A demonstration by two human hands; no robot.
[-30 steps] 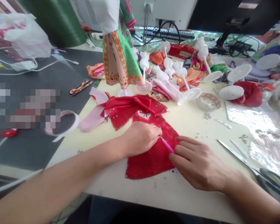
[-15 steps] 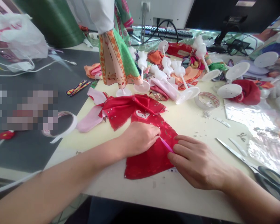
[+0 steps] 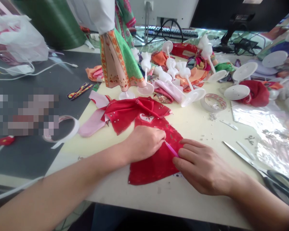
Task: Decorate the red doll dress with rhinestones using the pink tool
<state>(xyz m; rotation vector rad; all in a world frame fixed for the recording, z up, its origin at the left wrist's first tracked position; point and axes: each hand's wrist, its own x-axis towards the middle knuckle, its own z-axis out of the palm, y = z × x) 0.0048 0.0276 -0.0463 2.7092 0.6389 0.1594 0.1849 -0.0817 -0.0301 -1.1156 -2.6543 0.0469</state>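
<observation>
A small red doll dress (image 3: 156, 163) lies flat near the front edge of the cream table (image 3: 195, 122). My left hand (image 3: 144, 142) rests curled on the dress, its fingertips pinched on the end of a thin pink stick (image 3: 171, 149). The other end of the stick runs under the fingers of my right hand (image 3: 204, 170), which lies on the dress's right edge with fingers together. More red cloth (image 3: 132, 112) with a heart patch lies just behind the dress.
A doll in a green and orange skirt (image 3: 120, 64) stands behind. White doll stands (image 3: 190, 96), tape rolls (image 3: 213, 102) and cloth scraps crowd the back. Scissors (image 3: 267, 175) lie at the right. Another tape roll (image 3: 65, 130) sits on the dark mat at left.
</observation>
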